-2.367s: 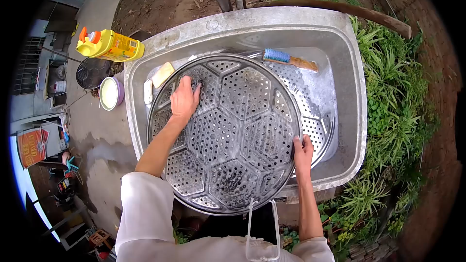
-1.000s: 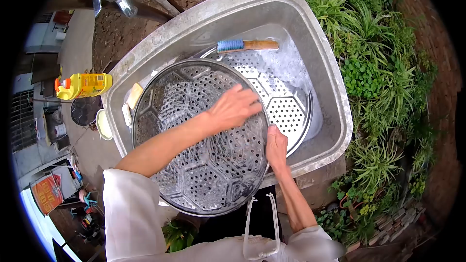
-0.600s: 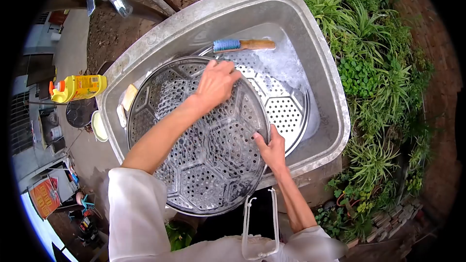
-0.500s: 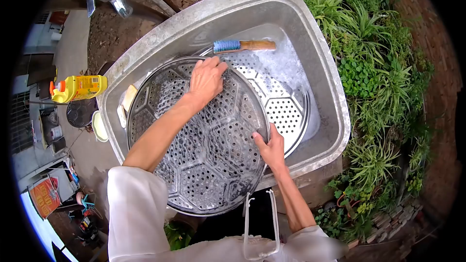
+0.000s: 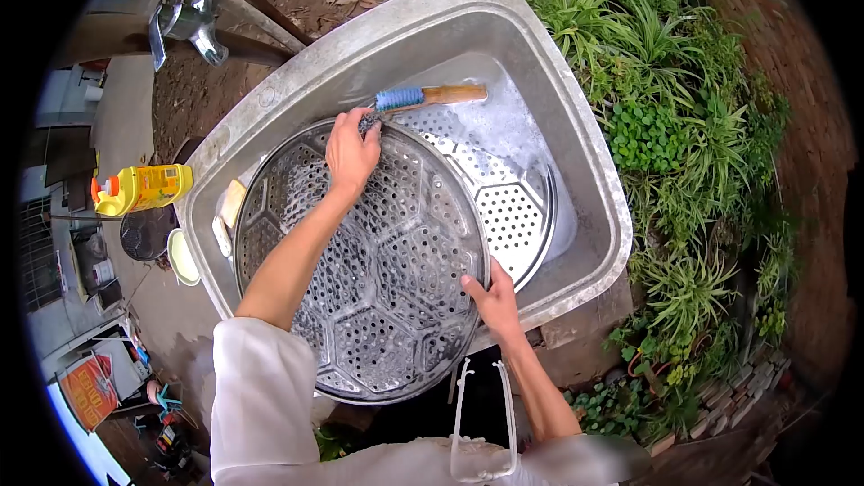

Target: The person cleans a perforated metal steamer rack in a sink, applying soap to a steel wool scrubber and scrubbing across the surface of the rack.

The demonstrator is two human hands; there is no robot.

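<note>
A round perforated metal steamer tray [image 5: 396, 256], wet with suds, tilts over the near side of the sink. My right hand [image 5: 495, 301] grips its right rim, thumb on top and fingers beneath. At the far rim, my left hand [image 5: 352, 151] is closed on a dark, curly scouring pad [image 5: 368, 122], which looks like steel wool; most of it is hidden by the fingers. Just beyond lies a brush [image 5: 432, 96] with blue bristles and a wooden handle. A second perforated tray [image 5: 515, 220] rests in sudsy water beneath the first one.
The stone sink [image 5: 589, 148] surrounds the trays. Two pale bars [image 5: 233, 202] lie by its left wall. Outside are a yellow bottle [image 5: 148, 189], a pale bowl [image 5: 183, 257] and a metal tap [image 5: 193, 22]. Green plants [image 5: 661, 139] grow along the right.
My left hand has moved to the tray's far edge, bringing the scouring pad into sight. My right hand stays on the rim. The view has shifted slightly.
</note>
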